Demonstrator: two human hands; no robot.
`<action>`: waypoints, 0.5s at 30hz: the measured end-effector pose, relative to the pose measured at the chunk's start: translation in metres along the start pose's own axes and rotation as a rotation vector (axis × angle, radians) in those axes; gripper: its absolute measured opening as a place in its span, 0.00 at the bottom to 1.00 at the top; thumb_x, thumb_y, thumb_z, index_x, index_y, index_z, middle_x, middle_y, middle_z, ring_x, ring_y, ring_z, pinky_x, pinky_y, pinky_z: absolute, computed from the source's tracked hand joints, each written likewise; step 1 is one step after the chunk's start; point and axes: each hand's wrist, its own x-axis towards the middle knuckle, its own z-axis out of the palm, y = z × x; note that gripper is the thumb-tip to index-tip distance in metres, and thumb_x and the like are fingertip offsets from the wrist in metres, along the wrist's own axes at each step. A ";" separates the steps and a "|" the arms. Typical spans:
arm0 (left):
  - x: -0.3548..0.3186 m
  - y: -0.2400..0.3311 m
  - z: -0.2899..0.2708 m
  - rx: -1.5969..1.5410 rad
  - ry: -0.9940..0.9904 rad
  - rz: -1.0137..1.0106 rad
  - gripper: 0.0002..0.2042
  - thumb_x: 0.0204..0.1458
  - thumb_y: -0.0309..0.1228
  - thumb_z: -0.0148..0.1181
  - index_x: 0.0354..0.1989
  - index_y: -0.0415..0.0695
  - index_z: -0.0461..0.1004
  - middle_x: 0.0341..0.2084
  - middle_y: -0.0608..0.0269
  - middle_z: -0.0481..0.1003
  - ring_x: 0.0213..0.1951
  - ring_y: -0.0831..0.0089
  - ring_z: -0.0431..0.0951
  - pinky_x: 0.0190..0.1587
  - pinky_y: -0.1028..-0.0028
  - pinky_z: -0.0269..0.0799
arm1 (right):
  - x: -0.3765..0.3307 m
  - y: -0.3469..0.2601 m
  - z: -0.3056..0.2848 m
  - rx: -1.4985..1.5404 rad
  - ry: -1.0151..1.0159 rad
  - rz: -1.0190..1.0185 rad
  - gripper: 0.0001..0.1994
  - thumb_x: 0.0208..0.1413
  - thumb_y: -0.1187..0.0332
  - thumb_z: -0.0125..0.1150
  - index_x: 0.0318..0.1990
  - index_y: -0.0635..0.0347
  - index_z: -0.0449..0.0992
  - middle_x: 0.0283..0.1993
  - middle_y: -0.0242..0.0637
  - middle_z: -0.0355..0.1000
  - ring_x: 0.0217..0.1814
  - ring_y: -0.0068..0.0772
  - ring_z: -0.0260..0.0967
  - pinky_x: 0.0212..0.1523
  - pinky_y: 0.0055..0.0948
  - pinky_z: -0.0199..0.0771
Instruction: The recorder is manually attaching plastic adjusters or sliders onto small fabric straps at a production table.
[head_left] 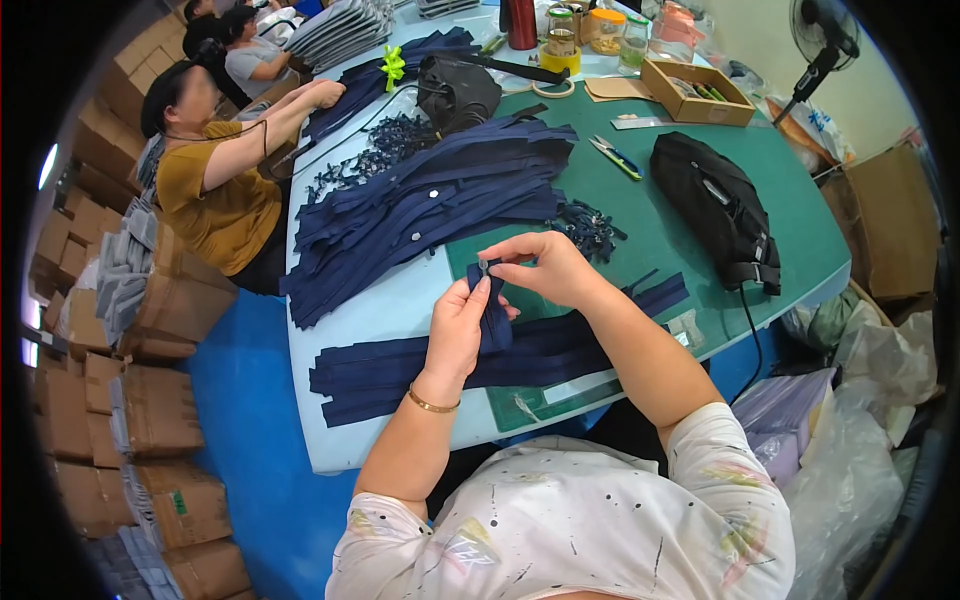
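My left hand [458,328] is closed round a navy zipper [494,328], its thumb pressing near the upper end. At that end my right hand [545,268] pinches a small grey metal zipper slider [484,265] between thumb and fingertips. Whether the slider sits on the zipper teeth is too small to tell. Beneath my hands, a bundle of navy zippers [385,368] lies across the near table edge. A bigger heap of zippers [400,225] spreads farther left. Just beyond my right hand sits a pile of small dark zipper sliders [590,230].
Thread snips [617,158] lie on the green mat beside a black bag [712,200]. A shallow box [697,95] and jars [606,32] stand at the back. A co-worker [215,180] reaches over the table's left side. Cartons [165,410] are stacked on the left; a fan [825,45] stands far right.
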 end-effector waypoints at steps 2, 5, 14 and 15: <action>0.000 -0.001 0.000 0.002 0.004 0.001 0.09 0.59 0.34 0.49 0.33 0.40 0.69 0.23 0.64 0.72 0.25 0.74 0.76 0.31 0.76 0.74 | 0.001 0.001 -0.002 0.044 -0.022 -0.001 0.11 0.48 0.75 0.62 0.41 0.58 0.79 0.32 0.33 0.76 0.33 0.18 0.70 0.36 0.20 0.71; -0.001 -0.002 -0.001 0.024 0.008 0.028 0.09 0.59 0.33 0.49 0.33 0.40 0.69 0.23 0.65 0.72 0.26 0.74 0.76 0.31 0.76 0.74 | 0.002 0.001 -0.001 0.045 -0.036 0.000 0.11 0.48 0.73 0.63 0.41 0.58 0.79 0.33 0.35 0.76 0.34 0.21 0.72 0.36 0.20 0.71; 0.004 -0.005 0.003 0.050 -0.019 0.091 0.10 0.60 0.31 0.47 0.36 0.37 0.69 0.24 0.64 0.72 0.25 0.76 0.75 0.29 0.79 0.71 | 0.004 0.003 -0.005 0.009 0.002 -0.063 0.09 0.49 0.72 0.63 0.38 0.62 0.78 0.31 0.35 0.76 0.31 0.21 0.73 0.33 0.20 0.71; 0.002 -0.005 0.003 0.108 -0.021 0.086 0.10 0.60 0.31 0.46 0.36 0.36 0.69 0.24 0.64 0.72 0.25 0.76 0.75 0.28 0.79 0.70 | 0.004 0.004 -0.004 -0.001 0.010 -0.073 0.09 0.49 0.72 0.63 0.38 0.62 0.78 0.31 0.35 0.76 0.31 0.21 0.73 0.33 0.20 0.71</action>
